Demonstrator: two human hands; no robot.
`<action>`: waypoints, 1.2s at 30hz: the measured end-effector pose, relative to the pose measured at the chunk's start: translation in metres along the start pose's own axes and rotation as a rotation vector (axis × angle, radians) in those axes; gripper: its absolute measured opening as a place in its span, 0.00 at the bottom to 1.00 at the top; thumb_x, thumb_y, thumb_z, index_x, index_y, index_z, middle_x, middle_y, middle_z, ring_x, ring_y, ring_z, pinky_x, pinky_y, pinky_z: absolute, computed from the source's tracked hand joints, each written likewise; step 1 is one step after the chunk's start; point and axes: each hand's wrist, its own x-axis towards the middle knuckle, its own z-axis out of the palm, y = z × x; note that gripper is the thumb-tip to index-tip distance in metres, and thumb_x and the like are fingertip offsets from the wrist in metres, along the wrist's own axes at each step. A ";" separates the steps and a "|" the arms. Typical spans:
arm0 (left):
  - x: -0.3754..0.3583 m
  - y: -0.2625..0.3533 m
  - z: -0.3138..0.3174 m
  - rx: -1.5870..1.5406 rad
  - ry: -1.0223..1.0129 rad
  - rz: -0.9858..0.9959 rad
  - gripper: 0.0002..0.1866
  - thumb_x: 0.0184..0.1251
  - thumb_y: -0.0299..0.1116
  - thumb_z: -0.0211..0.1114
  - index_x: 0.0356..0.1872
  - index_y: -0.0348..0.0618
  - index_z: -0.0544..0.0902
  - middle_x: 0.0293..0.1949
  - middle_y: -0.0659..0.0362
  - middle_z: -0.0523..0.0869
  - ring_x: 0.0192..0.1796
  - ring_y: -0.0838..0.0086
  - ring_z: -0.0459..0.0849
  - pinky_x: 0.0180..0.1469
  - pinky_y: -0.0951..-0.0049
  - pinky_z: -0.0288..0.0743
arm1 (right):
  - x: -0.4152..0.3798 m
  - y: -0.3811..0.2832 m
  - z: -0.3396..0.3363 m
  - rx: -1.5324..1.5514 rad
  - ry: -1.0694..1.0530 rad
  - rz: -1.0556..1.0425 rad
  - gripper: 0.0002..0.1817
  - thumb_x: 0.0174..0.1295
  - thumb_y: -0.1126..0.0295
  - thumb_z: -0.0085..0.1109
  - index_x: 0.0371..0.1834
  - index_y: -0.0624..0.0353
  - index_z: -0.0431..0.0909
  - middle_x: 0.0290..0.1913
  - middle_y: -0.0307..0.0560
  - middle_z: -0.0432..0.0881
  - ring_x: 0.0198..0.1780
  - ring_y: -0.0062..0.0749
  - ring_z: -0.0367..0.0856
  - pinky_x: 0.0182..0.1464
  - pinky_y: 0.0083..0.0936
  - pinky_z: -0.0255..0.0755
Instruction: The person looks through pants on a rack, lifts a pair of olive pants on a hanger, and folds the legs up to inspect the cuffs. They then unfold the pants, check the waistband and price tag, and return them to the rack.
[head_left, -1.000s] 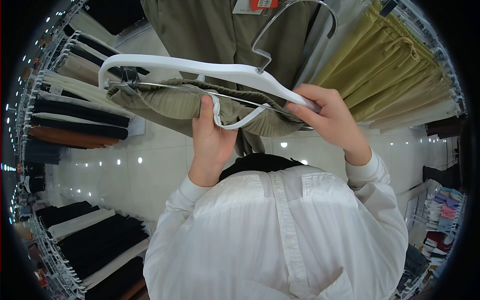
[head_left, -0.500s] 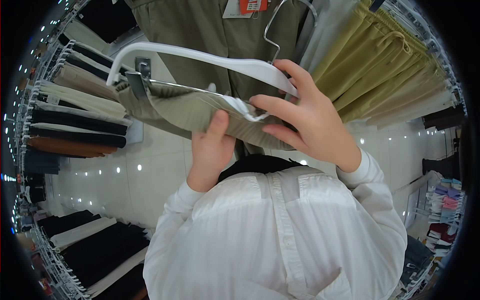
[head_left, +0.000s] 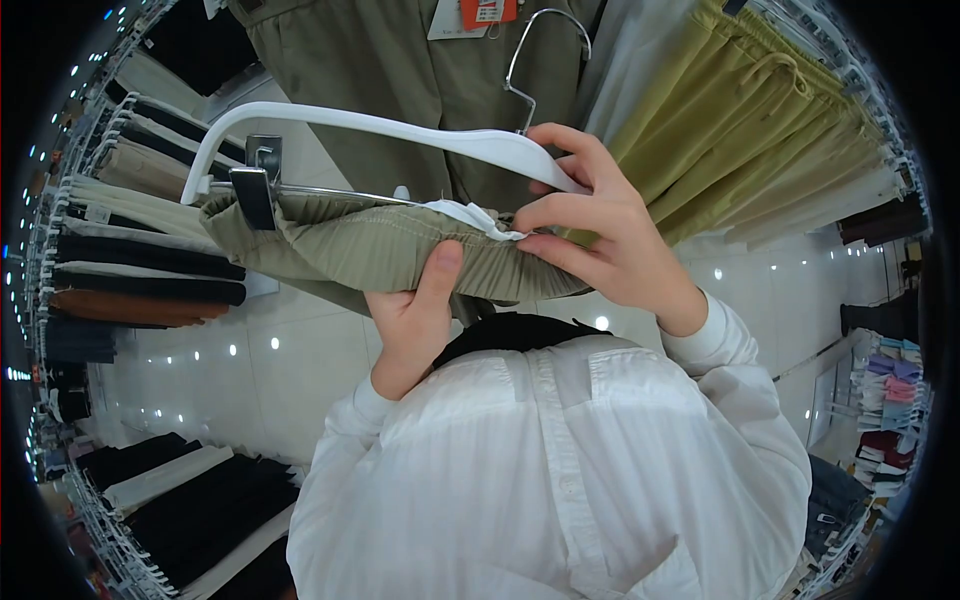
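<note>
A white hanger (head_left: pixel 350 125) with a metal hook and a metal clip (head_left: pixel 252 190) carries olive ribbed trousers (head_left: pixel 350 250) by the waistband. My left hand (head_left: pixel 415 315) holds the waistband from below, thumb pressed on the fabric. My right hand (head_left: pixel 600 225) grips the right end of the hanger and pinches the white drawstring (head_left: pixel 470 215) at the waistband. The hanger's right clip is hidden behind my fingers.
Olive trousers with an orange tag (head_left: pixel 480 12) hang straight ahead, yellow-green ones (head_left: pixel 770 110) to the right. Racks of folded beige, black and brown garments (head_left: pixel 140 240) line the left. Glossy white floor tiles (head_left: pixel 260 370) lie below. Coloured socks (head_left: pixel 885 400) hang at far right.
The hanger with the trousers has levelled out and dropped slightly. My right hand shifted from the hanger's end to pinch the drawstring. My left thumb slid onto the waistband's front.
</note>
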 end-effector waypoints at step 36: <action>0.057 0.089 -0.016 1.141 -0.303 0.725 0.13 0.51 0.32 0.64 0.39 0.40 0.78 0.32 0.54 0.79 0.37 0.62 0.79 0.38 0.66 0.71 | 0.057 -0.002 -0.031 -0.752 0.062 -0.349 0.33 0.38 0.58 0.69 0.52 0.54 0.75 0.16 0.38 0.74 0.16 0.29 0.71 0.19 0.23 0.64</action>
